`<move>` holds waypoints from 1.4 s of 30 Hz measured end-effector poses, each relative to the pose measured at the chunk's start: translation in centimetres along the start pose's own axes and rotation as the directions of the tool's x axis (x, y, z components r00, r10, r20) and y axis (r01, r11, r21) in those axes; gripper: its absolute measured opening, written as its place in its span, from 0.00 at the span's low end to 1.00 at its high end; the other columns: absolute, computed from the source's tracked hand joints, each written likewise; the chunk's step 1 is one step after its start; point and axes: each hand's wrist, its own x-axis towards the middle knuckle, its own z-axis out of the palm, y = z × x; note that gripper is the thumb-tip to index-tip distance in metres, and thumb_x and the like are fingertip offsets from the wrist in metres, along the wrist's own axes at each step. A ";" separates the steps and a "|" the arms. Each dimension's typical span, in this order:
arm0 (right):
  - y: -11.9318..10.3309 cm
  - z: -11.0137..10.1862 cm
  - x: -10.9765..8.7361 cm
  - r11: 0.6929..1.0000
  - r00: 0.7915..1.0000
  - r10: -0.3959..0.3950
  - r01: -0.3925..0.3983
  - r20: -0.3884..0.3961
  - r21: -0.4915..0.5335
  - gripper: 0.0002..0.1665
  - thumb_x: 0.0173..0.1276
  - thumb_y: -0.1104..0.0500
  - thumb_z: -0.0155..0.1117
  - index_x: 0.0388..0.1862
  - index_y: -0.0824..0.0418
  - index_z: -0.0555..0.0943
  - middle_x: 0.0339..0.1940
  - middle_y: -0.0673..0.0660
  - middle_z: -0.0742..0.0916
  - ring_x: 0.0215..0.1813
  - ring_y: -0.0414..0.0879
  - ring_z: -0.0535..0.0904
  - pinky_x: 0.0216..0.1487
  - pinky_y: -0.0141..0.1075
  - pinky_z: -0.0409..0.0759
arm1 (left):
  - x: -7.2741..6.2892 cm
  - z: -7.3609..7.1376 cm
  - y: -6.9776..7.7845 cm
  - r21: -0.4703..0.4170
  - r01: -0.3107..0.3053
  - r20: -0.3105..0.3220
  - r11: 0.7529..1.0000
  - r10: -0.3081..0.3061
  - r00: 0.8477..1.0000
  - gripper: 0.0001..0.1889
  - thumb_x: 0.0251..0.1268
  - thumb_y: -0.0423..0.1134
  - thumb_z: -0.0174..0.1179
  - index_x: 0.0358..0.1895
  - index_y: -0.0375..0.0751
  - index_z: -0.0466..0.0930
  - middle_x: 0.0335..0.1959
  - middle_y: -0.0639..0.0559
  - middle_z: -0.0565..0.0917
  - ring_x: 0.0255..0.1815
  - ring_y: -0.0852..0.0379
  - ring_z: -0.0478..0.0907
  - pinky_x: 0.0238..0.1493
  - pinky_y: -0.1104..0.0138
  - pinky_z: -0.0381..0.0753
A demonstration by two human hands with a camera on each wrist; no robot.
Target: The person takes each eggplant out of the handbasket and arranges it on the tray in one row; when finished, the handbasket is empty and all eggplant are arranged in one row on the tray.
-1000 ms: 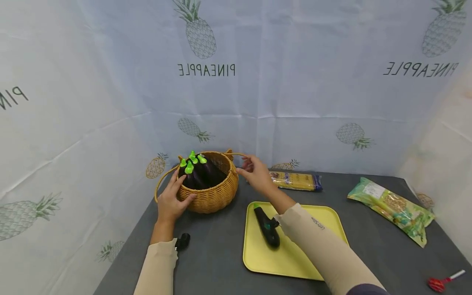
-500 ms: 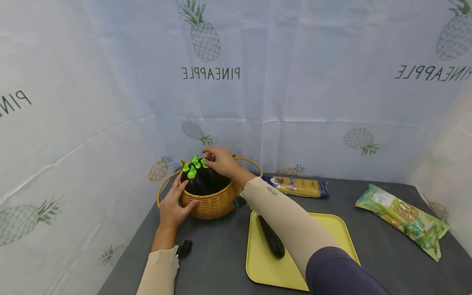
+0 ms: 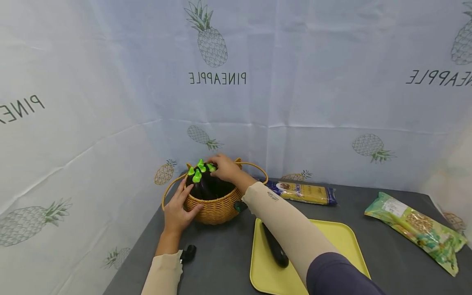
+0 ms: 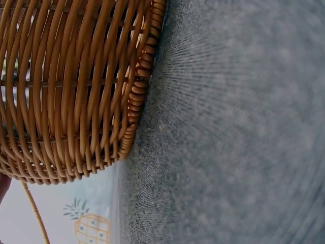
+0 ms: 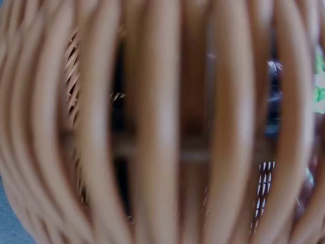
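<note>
Several dark purple eggplants (image 3: 204, 188) with bright green caps stand bunched in a brown wicker basket (image 3: 215, 211). My left hand (image 3: 178, 214) holds the basket's left side, fingers at the rim and thumb against the front. Over the basket, my right hand (image 3: 225, 168) pinches one eggplant by its green cap (image 3: 211, 167). The left wrist view shows the basket's woven wall (image 4: 66, 91) resting on the dark table. Close wicker strands (image 5: 157, 127) fill the right wrist view, with dark shapes behind them.
A yellow tray (image 3: 341, 239) carrying another eggplant (image 3: 273, 246) lies partly under my right forearm. Behind it is a yellow and blue food packet (image 3: 304, 193). To the right lies a green bag (image 3: 416, 229). A printed curtain (image 3: 287, 102) closes off the back.
My right hand has left the basket's right handle and reached in over the eggplants to one green cap. That handle now leans outward. The left hand stays on the basket; the head view has shifted slightly.
</note>
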 end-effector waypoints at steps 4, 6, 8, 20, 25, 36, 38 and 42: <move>0.1 -0.5 -0.7 0.992 0.997 0.071 -0.070 -0.005 0.106 0.28 0.63 0.59 0.72 0.62 0.52 0.75 0.57 0.53 0.78 0.57 0.48 0.75 0.51 0.42 0.77 | 0.1 0.2 0.1 -0.003 -0.001 0.002 1.000 0.001 1.000 0.43 0.56 0.77 0.51 0.65 0.49 0.75 0.69 0.44 0.70 0.50 0.36 0.79 0.37 0.45 0.79; 0.1 -0.8 -1.1 0.986 0.995 0.096 -0.094 -0.007 0.140 0.28 0.63 0.62 0.72 0.61 0.52 0.74 0.57 0.54 0.79 0.57 0.49 0.75 0.50 0.43 0.77 | 0.2 0.2 0.2 -0.007 0.002 0.002 1.000 -0.002 1.000 0.43 0.56 0.77 0.51 0.66 0.49 0.75 0.69 0.44 0.70 0.50 0.36 0.79 0.37 0.45 0.79; 0.2 -1.1 -1.5 0.978 0.994 0.109 -0.104 -0.015 0.179 0.28 0.63 0.63 0.71 0.60 0.52 0.74 0.57 0.54 0.79 0.57 0.49 0.75 0.50 0.43 0.77 | 0.2 0.3 0.1 -0.010 0.004 -0.002 1.000 -0.004 1.000 0.43 0.56 0.77 0.51 0.66 0.49 0.75 0.69 0.44 0.70 0.51 0.36 0.79 0.38 0.45 0.79; 0.2 -5.7 -5.9 0.776 0.942 0.181 0.040 -0.284 0.629 0.29 0.64 0.61 0.70 0.62 0.50 0.73 0.57 0.53 0.77 0.53 0.47 0.77 0.44 0.41 0.80 | 0.0 0.1 -0.1 -0.001 0.013 0.015 1.000 -0.013 1.000 0.44 0.56 0.77 0.49 0.66 0.47 0.75 0.70 0.45 0.69 0.51 0.34 0.78 0.34 0.44 0.78; 1.3 -7.7 -8.8 0.727 0.904 0.183 0.139 -0.385 0.673 0.28 0.64 0.57 0.70 0.63 0.50 0.73 0.56 0.53 0.76 0.53 0.46 0.77 0.45 0.43 0.79 | 0.0 0.3 -0.1 -0.010 0.021 0.012 1.000 -0.021 1.000 0.45 0.55 0.78 0.49 0.65 0.47 0.75 0.70 0.45 0.69 0.53 0.35 0.78 0.33 0.45 0.78; 5.1 -8.0 -15.9 0.714 0.853 0.269 0.135 -0.447 0.687 0.31 0.64 0.57 0.70 0.66 0.52 0.74 0.55 0.57 0.78 0.52 0.50 0.79 0.44 0.47 0.79 | 0.1 0.0 -0.3 -0.016 0.025 -0.010 1.000 -0.025 1.000 0.46 0.54 0.79 0.48 0.64 0.46 0.76 0.70 0.46 0.70 0.54 0.36 0.77 0.32 0.44 0.77; 6.4 -7.5 -17.5 0.717 0.854 0.297 0.096 -0.428 0.690 0.31 0.64 0.57 0.70 0.66 0.53 0.74 0.55 0.58 0.77 0.52 0.51 0.79 0.42 0.46 0.79 | 0.2 0.1 -0.2 -0.020 0.020 -0.006 1.000 -0.020 1.000 0.45 0.54 0.79 0.48 0.64 0.46 0.76 0.69 0.46 0.70 0.55 0.36 0.77 0.32 0.44 0.77; 9.1 -6.8 -20.5 0.705 0.852 0.350 0.035 -0.390 0.709 0.32 0.65 0.56 0.70 0.67 0.55 0.73 0.56 0.61 0.76 0.52 0.52 0.77 0.42 0.42 0.81 | 0.1 0.1 0.0 -0.024 0.015 -0.002 1.000 -0.015 1.000 0.45 0.55 0.78 0.49 0.64 0.46 0.76 0.69 0.45 0.70 0.54 0.36 0.77 0.30 0.45 0.77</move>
